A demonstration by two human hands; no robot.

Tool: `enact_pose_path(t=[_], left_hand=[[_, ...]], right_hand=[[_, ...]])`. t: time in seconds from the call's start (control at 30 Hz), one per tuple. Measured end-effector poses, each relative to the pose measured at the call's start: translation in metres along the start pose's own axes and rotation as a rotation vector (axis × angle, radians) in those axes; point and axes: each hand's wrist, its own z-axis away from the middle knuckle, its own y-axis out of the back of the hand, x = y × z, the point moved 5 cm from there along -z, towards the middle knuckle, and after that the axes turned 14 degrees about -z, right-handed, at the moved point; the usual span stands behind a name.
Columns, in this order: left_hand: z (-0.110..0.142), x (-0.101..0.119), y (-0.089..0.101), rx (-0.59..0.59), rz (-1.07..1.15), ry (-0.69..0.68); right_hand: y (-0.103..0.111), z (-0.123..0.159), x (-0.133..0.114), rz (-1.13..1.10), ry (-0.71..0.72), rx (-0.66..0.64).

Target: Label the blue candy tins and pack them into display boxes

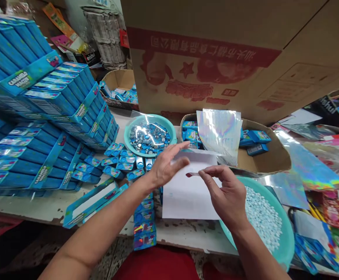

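Observation:
My right hand [226,192] pinches a small, thin pale strip with a dark red end [192,174] between thumb and fingertips. The strip is too small to name exactly. My left hand [169,165] is open, fingers stretched to the right and slightly blurred, with nothing in it. Under both hands lies a white sheet of paper [183,198]. Beside my right forearm stands a turquoise basin [284,225] of small pale blue pieces. Beyond my left hand is another turquoise basin [127,136] with shiny blue and silver round pieces.
Blue display boxes [46,167] are stacked high at the left. Small blue packs [144,217] lie in a row running over the table's front edge. A cut cardboard box [277,159] holds blue packs and a silvery holographic sheet [220,132]. A big carton [216,54] stands behind.

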Motion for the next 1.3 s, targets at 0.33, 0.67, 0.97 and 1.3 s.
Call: enact_pose_path(t=[0.33, 0.67, 0.97, 1.3], left_hand=[[0.195, -0.072, 0.016, -0.300, 0.134, 0.518], [0.244, -0.140, -0.030, -0.309, -0.066, 0.592], [0.241, -0.114, 0.002, -0.308, 0.054, 0.580], [0.240, -0.126, -0.016, -0.338, 0.053, 0.611]], right_hand=[[-0.127, 0.151, 0.030, -0.465, -0.551, -0.101], [-0.150, 0.195, 0.095, -0.194, -0.581, 0.006], [-0.148, 0.199, 0.076, -0.288, -0.589, -0.294], [-0.161, 0.195, 0.084, -0.193, -0.540, -0.390]])
